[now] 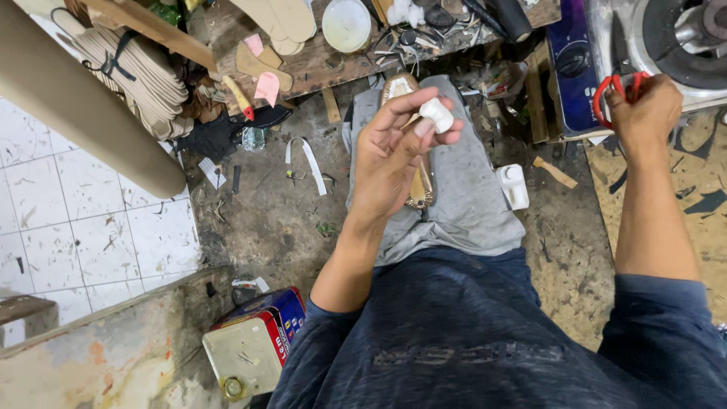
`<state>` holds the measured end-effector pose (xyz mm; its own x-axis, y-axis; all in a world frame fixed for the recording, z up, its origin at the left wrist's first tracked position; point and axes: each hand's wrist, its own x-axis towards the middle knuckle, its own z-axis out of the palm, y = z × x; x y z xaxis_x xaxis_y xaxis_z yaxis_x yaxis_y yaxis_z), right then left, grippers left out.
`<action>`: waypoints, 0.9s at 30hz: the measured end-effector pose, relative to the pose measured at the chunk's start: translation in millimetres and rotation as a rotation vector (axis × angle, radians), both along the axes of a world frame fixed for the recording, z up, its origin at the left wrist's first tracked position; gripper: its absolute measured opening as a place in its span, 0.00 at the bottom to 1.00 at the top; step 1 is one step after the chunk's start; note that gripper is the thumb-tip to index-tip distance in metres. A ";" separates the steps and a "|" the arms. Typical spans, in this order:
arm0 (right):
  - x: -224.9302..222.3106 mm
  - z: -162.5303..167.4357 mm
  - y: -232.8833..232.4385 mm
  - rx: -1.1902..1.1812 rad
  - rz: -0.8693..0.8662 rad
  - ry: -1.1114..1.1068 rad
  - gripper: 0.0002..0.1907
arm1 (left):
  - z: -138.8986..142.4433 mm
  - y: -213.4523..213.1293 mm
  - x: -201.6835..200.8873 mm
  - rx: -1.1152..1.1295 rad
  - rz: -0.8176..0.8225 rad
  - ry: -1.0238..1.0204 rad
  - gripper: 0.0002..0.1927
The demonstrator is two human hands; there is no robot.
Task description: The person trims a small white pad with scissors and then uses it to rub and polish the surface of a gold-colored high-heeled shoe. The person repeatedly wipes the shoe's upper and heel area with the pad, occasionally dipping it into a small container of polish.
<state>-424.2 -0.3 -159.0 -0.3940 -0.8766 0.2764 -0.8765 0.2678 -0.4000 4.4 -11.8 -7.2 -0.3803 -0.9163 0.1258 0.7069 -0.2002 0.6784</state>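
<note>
**Spool pinched, scissors gripped**

The left hand pinches a small white spool at its fingertips, just above a shoe lying on the lap. Well right, the right hand closes around red-handled scissors.

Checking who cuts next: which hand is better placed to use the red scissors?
Right hand: it already grips the red-handled scissors. The left hand is busy pinching a small white spool.
</note>
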 end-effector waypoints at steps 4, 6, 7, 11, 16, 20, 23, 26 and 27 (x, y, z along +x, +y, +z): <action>-1.1 0.4 1.5 -0.062 0.039 0.000 0.21 | 2.9 -0.9 -2.2 -0.022 -0.012 0.053 0.17; -2.6 0.9 1.1 -0.067 0.025 -0.063 0.21 | 3.1 -1.3 -2.8 -0.030 -0.005 0.053 0.20; -3.5 0.5 0.6 -0.066 0.015 -0.037 0.20 | 2.9 -1.7 -3.0 -0.044 0.003 0.024 0.18; -3.4 1.3 -1.5 -0.083 -0.004 0.205 0.20 | 1.2 -2.9 -3.4 -0.082 0.050 -0.060 0.13; 27.9 30.0 -4.2 -0.210 -0.028 0.716 0.21 | -3.2 -2.5 -5.5 -0.113 0.135 -0.134 0.13; 95.1 97.6 -0.5 -0.187 0.294 -0.351 0.06 | -8.1 -2.1 -11.1 -0.104 0.199 -0.133 0.11; 168.9 147.9 26.5 -0.171 0.373 -0.890 0.10 | -9.7 -0.7 -20.1 -0.121 0.216 -0.078 0.08; 219.9 183.0 37.5 -0.269 0.651 -0.935 0.19 | -7.0 5.9 -27.7 -0.119 0.215 -0.089 0.08; 231.4 189.0 36.5 -0.314 0.684 -0.840 0.18 | -5.3 8.1 -29.3 -0.121 0.214 -0.106 0.09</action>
